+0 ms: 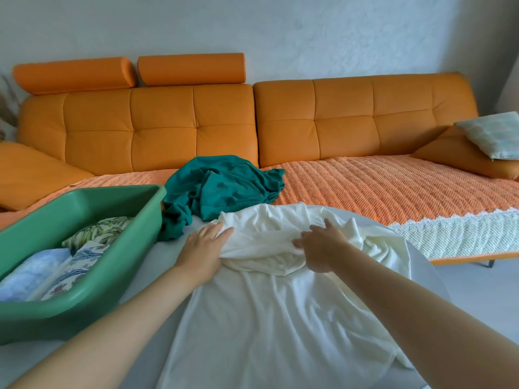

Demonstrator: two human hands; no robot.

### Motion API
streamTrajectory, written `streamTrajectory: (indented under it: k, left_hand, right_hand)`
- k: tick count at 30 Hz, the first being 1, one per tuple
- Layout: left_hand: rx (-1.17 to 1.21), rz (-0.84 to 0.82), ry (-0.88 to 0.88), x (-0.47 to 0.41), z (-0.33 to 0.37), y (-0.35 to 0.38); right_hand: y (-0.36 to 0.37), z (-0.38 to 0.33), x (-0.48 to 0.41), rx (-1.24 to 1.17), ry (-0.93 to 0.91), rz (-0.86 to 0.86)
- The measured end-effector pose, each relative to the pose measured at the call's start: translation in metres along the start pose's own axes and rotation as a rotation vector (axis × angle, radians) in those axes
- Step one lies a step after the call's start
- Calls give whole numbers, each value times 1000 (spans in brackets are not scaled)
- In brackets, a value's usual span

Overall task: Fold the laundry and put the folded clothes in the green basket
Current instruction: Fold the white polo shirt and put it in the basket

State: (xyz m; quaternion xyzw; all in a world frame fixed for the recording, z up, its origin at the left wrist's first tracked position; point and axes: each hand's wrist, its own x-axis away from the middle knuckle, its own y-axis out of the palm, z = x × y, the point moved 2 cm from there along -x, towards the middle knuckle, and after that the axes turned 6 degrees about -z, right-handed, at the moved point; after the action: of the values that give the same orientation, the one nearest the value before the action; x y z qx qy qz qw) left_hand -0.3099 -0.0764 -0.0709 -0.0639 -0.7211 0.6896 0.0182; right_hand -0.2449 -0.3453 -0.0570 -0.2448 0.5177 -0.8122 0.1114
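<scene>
Folding in hand: white garment (266, 318) lies centre on the desk (151, 265). My left hand (205, 248) presses it, fingers straight; my right hand (323, 245) pinches its far fold. Next I judge: smooth, fold, then into the green basket (70, 313), left.

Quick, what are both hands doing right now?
Left hand: open, fingers flat on the white cloth.
Right hand: gripping the white cloth.

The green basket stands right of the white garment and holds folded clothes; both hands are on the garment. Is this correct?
No. In the head view the green basket stands left of the white garment, not right. The rest is true: it holds folded clothes, and the left hand and right hand are on the garment.
</scene>
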Motion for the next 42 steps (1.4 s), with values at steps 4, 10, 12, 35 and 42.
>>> streamTrajectory:
  k: [4, 10, 12, 35, 42]
  left_hand:
    - [249, -93, -68, 3, -13, -1]
    - [464, -231, -415, 12, -25, -8]
    - [480, -299, -492, 10, -31, -7]
    - [944, -308, -404, -10, -63, 4]
    - [915, -336, -398, -5, -62, 5]
  right_hand:
    - [-28, -35, 3, -346, -40, 179]
    - [-61, -95, -36, -770, -149, 184]
    - [-74, -108, -59, -816, -153, 170]
    - [-116, -147, -157, -572, 1, 120]
    - [-133, -145, -187, -984, 99, 158]
